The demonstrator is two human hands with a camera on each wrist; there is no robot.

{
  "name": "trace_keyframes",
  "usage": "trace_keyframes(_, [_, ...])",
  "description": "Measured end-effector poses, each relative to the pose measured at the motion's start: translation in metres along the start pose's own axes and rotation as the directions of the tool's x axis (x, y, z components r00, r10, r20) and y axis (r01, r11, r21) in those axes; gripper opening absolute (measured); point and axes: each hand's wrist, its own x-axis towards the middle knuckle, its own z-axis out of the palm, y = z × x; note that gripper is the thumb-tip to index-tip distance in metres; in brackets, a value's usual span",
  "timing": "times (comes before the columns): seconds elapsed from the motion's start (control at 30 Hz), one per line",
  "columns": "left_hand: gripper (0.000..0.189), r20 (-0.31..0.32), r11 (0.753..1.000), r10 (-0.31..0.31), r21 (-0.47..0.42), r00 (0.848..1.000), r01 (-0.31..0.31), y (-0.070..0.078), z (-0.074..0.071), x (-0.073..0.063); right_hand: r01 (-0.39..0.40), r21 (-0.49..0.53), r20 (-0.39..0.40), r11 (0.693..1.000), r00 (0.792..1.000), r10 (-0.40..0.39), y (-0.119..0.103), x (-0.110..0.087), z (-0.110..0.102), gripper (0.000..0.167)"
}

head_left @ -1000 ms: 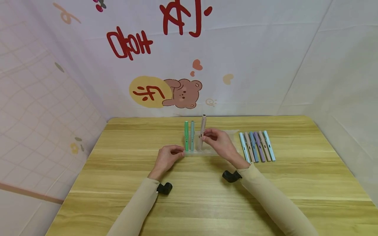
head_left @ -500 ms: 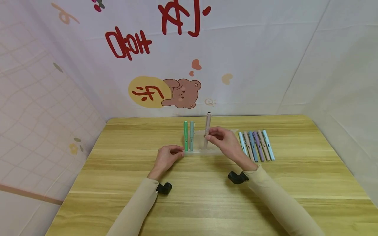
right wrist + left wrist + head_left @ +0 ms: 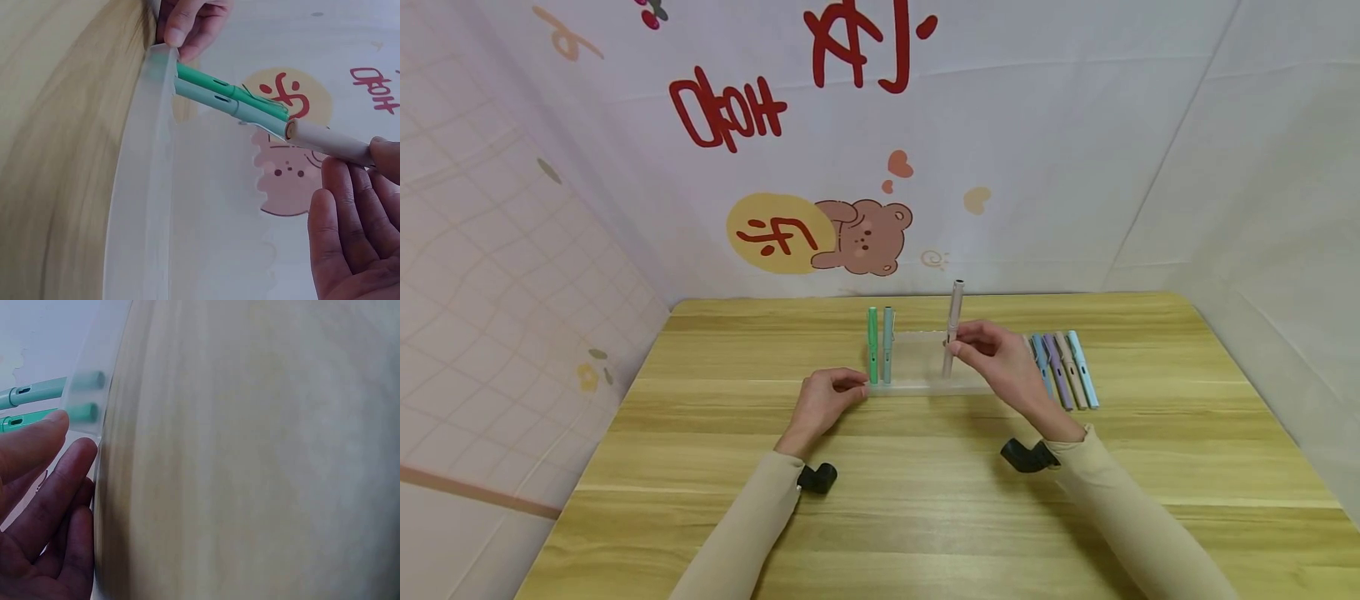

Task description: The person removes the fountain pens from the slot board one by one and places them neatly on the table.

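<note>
A frosted clear pen holder point(image 3: 917, 388) stands mid-table, with a green pen point(image 3: 873, 346) and a grey-green pen point(image 3: 888, 346) upright at its left end. My left hand point(image 3: 829, 402) pinches the left end of this holder; in the left wrist view, its thumb point(image 3: 37, 444) lies by the green pen's lower part. With thumb and fingertips, my right hand point(image 3: 1000, 358) grips a pale pinkish-beige pen point(image 3: 956, 312). That pen is nearly upright over the right half of the holder. In the right wrist view, its lower end point(image 3: 294, 130) is apart from the holder's base.
Right of the holder, several pens lie side by side, among them a purple pen point(image 3: 1057, 371), a tan pen point(image 3: 1071, 371) and a light blue pen point(image 3: 1084, 371). My right hand covers part of this row. A printed cloth wall point(image 3: 1045, 167) rises behind the wooden table point(image 3: 910, 517).
My right hand has carried the pinkish-beige pen rightward along the holder, away from the two standing pens, and now hides the left part of the lying row. My left hand stays put.
</note>
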Motion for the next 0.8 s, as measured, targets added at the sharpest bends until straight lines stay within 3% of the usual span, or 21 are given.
trace_keyframes(0.13, [0.015,-0.003,1.0,-0.001,0.001,1.0,0.001,0.0,0.0,0.0,-0.015,0.003,-0.013,1.0,1.0,0.015,0.0,-0.004,-0.009,0.032])
trace_keyframes(0.5, [0.014,-0.007,1.0,0.012,0.013,1.0,-0.012,0.0,0.0,0.0,0.03,-0.043,-0.077,0.999,0.997,-0.033,0.0,-0.014,-0.03,0.03])
trace_keyframes(0.8, [0.014,-0.01,1.0,0.02,0.009,1.0,-0.02,0.0,0.0,-0.001,0.005,-0.051,-0.11,0.999,0.994,-0.01,0.0,-0.021,-0.043,0.031])
